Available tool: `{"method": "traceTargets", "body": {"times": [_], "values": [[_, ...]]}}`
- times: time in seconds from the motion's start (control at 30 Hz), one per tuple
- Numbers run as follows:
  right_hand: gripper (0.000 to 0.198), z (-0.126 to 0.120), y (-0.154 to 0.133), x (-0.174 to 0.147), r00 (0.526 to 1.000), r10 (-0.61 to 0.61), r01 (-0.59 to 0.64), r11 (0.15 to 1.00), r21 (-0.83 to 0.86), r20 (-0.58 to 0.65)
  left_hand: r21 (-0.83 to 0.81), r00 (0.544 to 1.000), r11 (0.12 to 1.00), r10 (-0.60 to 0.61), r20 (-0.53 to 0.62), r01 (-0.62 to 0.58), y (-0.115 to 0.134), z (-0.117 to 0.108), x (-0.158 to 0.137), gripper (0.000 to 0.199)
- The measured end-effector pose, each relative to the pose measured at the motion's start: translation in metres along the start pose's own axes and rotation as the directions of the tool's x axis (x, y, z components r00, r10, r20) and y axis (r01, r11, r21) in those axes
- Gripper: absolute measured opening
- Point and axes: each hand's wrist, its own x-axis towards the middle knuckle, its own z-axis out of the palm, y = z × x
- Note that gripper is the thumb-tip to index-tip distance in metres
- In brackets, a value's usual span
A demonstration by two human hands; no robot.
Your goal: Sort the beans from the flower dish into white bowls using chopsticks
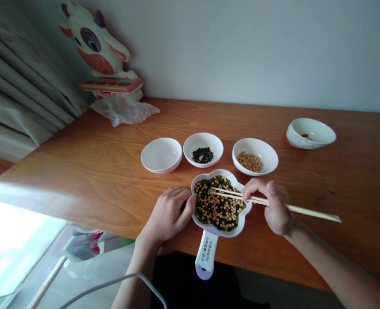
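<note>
A lilac-and-white flower-shaped pan (220,233) sits at the table's front edge, its labelled handle sticking out toward me. Mixed black, tan and small green beans (220,204) cover its bottom. My left hand (169,213) is curled at the pan's left rim, thumb against the edge; some fingertips are hidden. Wooden chopsticks (301,210) are gripped in my right hand (273,206), their tips among the beans near the pan's upper left. Behind the pan stand a white bowl (161,155) at left, a bowl of black beans (203,149) and a bowl of tan beans (255,156).
Another white bowl (311,133) with a few reddish-brown pieces stands farther back at right. A cow-shaped toy keyboard (102,56) and a crumpled plastic bag (125,111) are at the back left. A grey cable (112,281) crosses my left forearm. Curtains (19,90) hang at left.
</note>
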Motion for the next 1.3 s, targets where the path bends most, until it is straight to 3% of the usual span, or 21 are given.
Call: {"method": "traceTargets", "body": {"times": [0.6,0.97,1.13,1.2,1.3], "values": [[0.076,-0.002,0.008,-0.005,0.995,0.035,-0.027,0.996,0.087,-0.088,0.006,1.0,1.0,0.004,0.003,-0.004,0.0,0.0,0.0,0.037],[0.077,-0.004,0.001,-0.002,0.984,-0.025,0.048,0.991,0.124,-0.177,0.008,1.0,1.0,0.005,0.001,-0.006,0.0,-0.001,0.001,0.036],[0.075,-0.016,-0.007,0.004,0.945,-0.145,0.178,0.98,0.09,-0.293,0.012,1.0,1.0,0.005,-0.003,-0.005,0.001,-0.001,0.001,0.036],[0.073,-0.026,-0.01,0.005,0.904,-0.286,0.281,0.958,-0.063,-0.317,0.013,1.0,1.0,0.004,-0.006,-0.004,0.002,-0.001,0.001,0.036],[0.071,-0.043,-0.011,0.003,0.812,-0.501,0.387,0.847,-0.365,-0.301,0.009,1.0,1.0,0.003,-0.008,-0.003,0.001,0.0,0.001,0.035]]}}
